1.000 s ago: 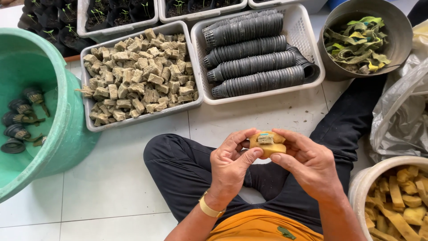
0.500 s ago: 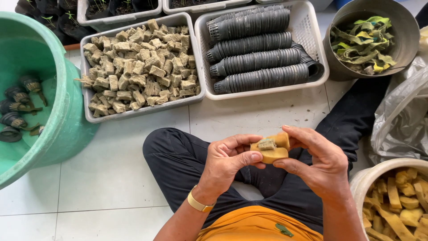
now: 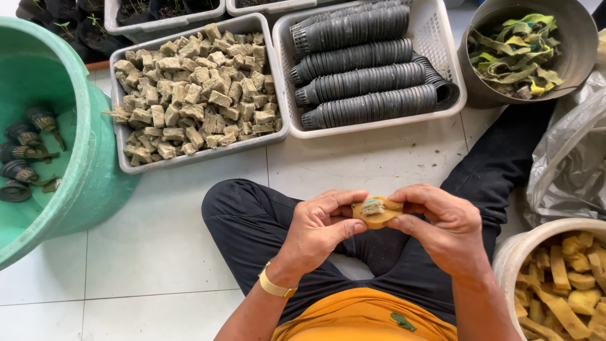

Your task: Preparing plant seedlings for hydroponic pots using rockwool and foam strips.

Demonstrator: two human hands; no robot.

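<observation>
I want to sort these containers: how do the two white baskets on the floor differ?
The left basket holds loose tan-grey cubes heaped at random; the right basket holds black mesh pots nested in long rows lying sideways. The left one has solid grey-white walls; the right one's are perforated. Both are rectangular and stand side by side.

At nine o'clock the green tub (image 3: 76,170) ran off the left edge, the small black pots (image 3: 22,161) inside it partly cut; at four o'clock the white bucket (image 3: 514,252) of yellow pieces ran off the right and bottom edges. At twelve o'clock the far trays (image 3: 164,22) were cropped by the top edge, their dark contents too small to tell. At centre, the left hand (image 3: 315,230) and right hand (image 3: 445,224) hid the sides of the yellow piece (image 3: 377,211), its grey insert too small to identify.
</observation>
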